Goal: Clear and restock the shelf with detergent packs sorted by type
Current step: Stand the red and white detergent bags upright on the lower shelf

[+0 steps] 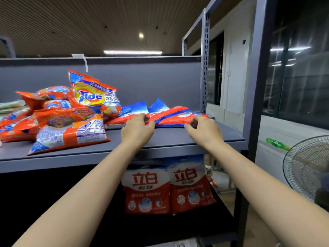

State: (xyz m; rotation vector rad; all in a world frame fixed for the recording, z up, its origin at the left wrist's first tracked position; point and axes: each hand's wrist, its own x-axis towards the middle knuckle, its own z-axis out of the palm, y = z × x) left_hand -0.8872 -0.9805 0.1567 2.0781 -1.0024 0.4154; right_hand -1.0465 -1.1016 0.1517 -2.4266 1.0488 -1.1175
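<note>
The person reaches both arms to the upper shelf [178,138]. The left hand [138,128] pinches the near edge of a flat red-and-blue pack [170,116], fingers curled over the seam; the right hand [203,130] pinches the same low stack farther right, thumb and fingers closed on its edge. These flat packs lie at about 1 o'clock from the frame's centre, against the shelf's right end, near the upright post [204,68].

At 9 to 10 o'clock sits a loose heap of Tide packs [71,120], one Tide bag [92,96] propped upright on top, the rest lying at odd angles. Below, at 6 o'clock on the lower shelf, two red Liby bags [169,189] stand side by side, touching.

The packs look like thin plastic film over powder: soft, saggy, likely to slump and shift their weight when lifted by one edge. The film is glossy, so probably slippery under a light pinch. A surer hold would be both hands under the body, or a firm grip on the crimped end seams, which are stiffer. Dragging by the edge should serve for sliding the stack forward.

A fan [308,168] stands at 4 o'clock.
</note>
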